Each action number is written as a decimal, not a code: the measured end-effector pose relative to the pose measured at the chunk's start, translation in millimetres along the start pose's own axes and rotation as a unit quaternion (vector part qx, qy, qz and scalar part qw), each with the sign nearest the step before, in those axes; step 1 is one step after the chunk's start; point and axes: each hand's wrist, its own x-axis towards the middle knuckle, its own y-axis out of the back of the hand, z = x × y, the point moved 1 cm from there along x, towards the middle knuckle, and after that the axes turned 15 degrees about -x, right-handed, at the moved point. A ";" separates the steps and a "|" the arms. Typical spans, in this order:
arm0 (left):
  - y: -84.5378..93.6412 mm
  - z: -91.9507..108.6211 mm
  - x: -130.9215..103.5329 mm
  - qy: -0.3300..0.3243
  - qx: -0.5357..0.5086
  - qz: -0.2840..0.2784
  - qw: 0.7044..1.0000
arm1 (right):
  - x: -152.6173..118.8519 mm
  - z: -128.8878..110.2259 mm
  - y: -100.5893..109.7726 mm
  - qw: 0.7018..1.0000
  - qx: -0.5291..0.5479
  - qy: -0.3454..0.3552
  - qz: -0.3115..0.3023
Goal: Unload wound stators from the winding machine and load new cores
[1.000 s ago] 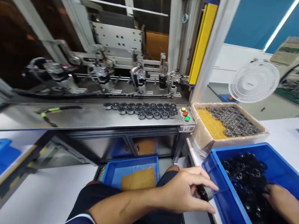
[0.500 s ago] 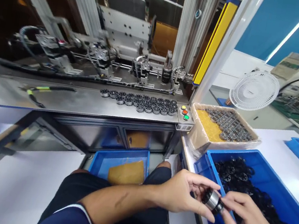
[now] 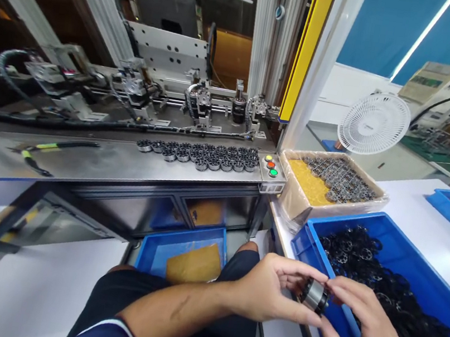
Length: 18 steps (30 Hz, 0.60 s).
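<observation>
A short metal cylinder with black toothed rings at both ends [image 3: 314,296] is between my two hands, above the near edge of the blue bin. My left hand [image 3: 268,287] is closed around its left side, with the thumb below and the fingers above and behind. At the cylinder's right end, my right hand [image 3: 371,334] has its forefinger and thumb on the rim. The blue bin [image 3: 369,221] beside my right hand holds a heap of black plastic ring pieces [image 3: 389,297].
A plastic-lined box [image 3: 299,205] of metal rings stands behind the bin. Rows of similar rings [image 3: 213,158] sit on the steel ledge by a button box [image 3: 269,186]. A white fan [image 3: 373,123] is at the right; a blue tray [image 3: 151,247] lies low ahead.
The cylinder has turned, and its narrower black right end now shows as a wide toothed ring. My right fingers have shifted to its rim. The whole view has swung slightly right.
</observation>
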 end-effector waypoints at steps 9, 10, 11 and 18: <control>1.3 -1.2 2.0 0.068 -0.061 0.012 0.996 | 9.7 -4.7 5.6 0.997 -0.013 0.068 0.022; 1.7 -0.4 2.3 0.072 -0.062 0.012 0.995 | 9.7 -4.5 5.4 0.997 -0.017 0.070 0.023; 2.3 0.4 2.4 0.074 -0.057 0.013 0.996 | 9.5 -4.2 4.9 0.997 -0.022 0.072 0.024; 7.5 -2.7 2.0 0.068 0.034 -0.022 0.997 | 10.2 -0.8 0.8 0.996 -0.036 0.080 0.014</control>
